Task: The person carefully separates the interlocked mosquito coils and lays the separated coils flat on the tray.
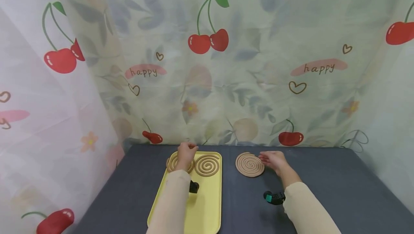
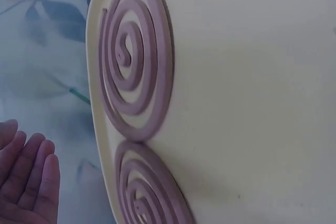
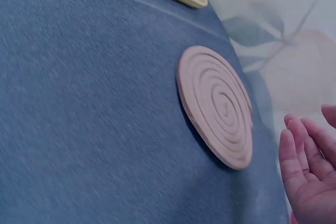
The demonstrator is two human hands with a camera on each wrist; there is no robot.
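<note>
Two brown spiral mosquito coils lie side by side at the far end of a yellow tray [image 1: 203, 209]. My left hand [image 1: 187, 155] is over the left coil [image 1: 170, 164] and partly hides it in the head view. That coil overlaps the tray's left rim. Nothing shows between the loosely bent fingers [image 2: 31, 171]. The right coil [image 1: 207, 165] lies flat, with gaps between its turns. On the dark table, right of the tray, lies a denser coil disc [image 1: 250, 164] with tightly packed turns. My right hand [image 1: 275, 161], empty with fingers extended, is just right of this disc.
A dark grey cloth [image 1: 339, 187] covers the table. Behind it hangs a curtain [image 1: 245, 93] printed with cherries and leaves, close to the far edge. Black wrist cameras show under both forearms. A thin looped cord [image 1: 357, 137] shows near the back right corner.
</note>
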